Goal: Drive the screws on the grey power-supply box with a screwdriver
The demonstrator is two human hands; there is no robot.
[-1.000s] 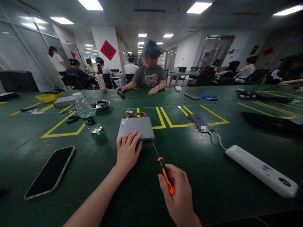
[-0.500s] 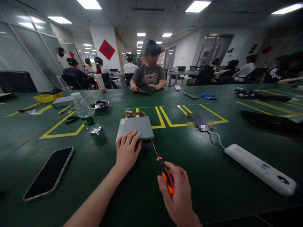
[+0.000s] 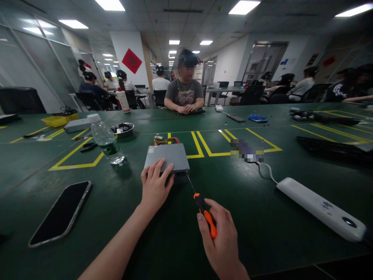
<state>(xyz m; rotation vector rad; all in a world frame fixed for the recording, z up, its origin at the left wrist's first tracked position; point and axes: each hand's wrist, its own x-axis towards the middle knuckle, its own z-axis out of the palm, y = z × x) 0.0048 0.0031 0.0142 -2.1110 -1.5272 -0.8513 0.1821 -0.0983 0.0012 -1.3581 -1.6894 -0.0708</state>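
Observation:
A grey metal computer power supply [image 3: 171, 153] lies flat in front of me, its coloured cables [image 3: 167, 140] bunched behind it. My left hand [image 3: 155, 184] grips its near left part, fingers across the top and thumb by the front face. In my right hand [image 3: 220, 233] is a screwdriver [image 3: 206, 216] with an orange and black handle, held between thumb and fingers. The thin shaft slants up to the near right corner of the power supply. Whether the tip sits in a screw there is too small to tell.
Left of me are a phone [image 3: 61, 214], a water bottle [image 3: 107, 140] and a metal bowl [image 3: 124, 130]. On the right lies a white power strip [image 3: 320, 208] with a cable. Yellow tape marks the green table [image 3: 163, 249]. Across it sits a person [image 3: 185, 87].
My right hand and the screwdriver handle have shifted slightly right. The left hand's fingers have moved a little on the power supply. Across the table, the person's hands have come together.

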